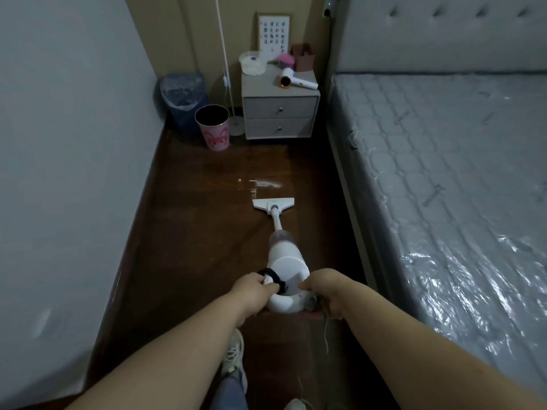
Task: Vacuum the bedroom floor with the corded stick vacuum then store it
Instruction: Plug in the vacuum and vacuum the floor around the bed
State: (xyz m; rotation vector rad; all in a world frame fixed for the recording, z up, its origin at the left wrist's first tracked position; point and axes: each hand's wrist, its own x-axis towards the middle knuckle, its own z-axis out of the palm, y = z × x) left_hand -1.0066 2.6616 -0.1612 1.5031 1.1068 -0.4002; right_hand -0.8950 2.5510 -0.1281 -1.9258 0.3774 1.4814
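A white corded stick vacuum (285, 255) leans away from me along the dark wooden floor (189, 232). Its flat floor head (273, 204) rests on the boards just short of a pale smear. My left hand (254, 287) grips a black strap at the top of the vacuum body. My right hand (328, 290) is closed on the handle loop at the right side. A thin grey cord (325, 332) hangs down from under my right hand.
A plastic-wrapped mattress (444, 187) fills the right side. A white wall (68, 143) borders the left. At the far end stand a grey two-drawer nightstand (279, 113), a pink bin (212, 127), a blue lined bin (183, 99) and a floor lamp pole (225, 69). My shoe (233, 356) is below.
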